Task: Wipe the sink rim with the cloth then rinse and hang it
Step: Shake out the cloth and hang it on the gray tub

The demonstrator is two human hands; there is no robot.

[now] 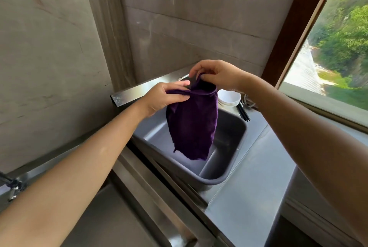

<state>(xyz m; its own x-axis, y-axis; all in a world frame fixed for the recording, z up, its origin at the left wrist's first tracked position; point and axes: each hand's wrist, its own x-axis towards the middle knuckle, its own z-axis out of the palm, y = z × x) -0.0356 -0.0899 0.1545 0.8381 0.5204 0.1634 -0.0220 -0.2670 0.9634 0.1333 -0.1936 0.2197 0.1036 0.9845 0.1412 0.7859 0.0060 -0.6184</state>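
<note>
While the purple cloth [192, 125] is hanging in the air over the grey tub [229, 141], the left hand [165, 98] is pinching its top edge at the left and the right hand [215, 75] is pinching the bunched top at the far right, just beside the white bowls [229, 98].

One camera sits on the person's head. It looks forward and down, close over the sink [123, 212] and window [338, 43].
</note>
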